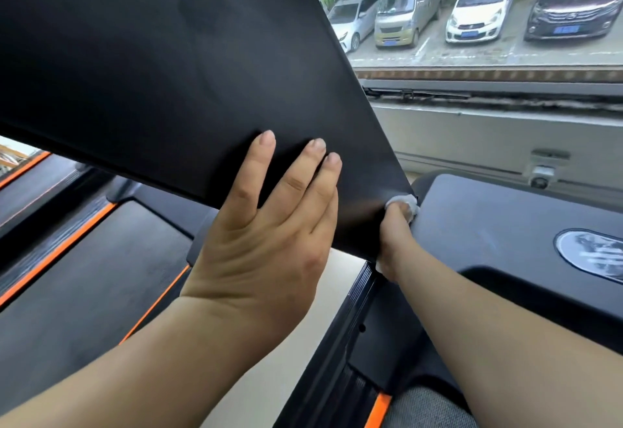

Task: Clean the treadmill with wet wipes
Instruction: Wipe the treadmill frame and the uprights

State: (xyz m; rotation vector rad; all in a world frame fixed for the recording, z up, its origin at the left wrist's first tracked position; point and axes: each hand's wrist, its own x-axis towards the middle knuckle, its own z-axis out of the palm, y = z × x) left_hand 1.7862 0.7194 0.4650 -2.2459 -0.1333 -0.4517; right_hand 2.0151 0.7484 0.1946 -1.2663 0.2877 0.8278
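Note:
A large matte black panel [161,66] of the treadmill fills the upper left of the view, tilted, its lower right corner pointing down. My left hand [266,235] lies flat against the panel's lower edge, fingers straight and spread. My right hand [396,242] is at the panel's bottom corner and grips a crumpled white wet wipe [406,203], pressing it on the panel's right edge. Part of that hand is hidden behind the panel.
The treadmill's black motor cover [488,212] with an oval logo [593,254] lies at right. A neighbouring treadmill belt with orange trim [84,276] is at lower left. A window sill [488,131] lies ahead, with parked cars [478,2] outside.

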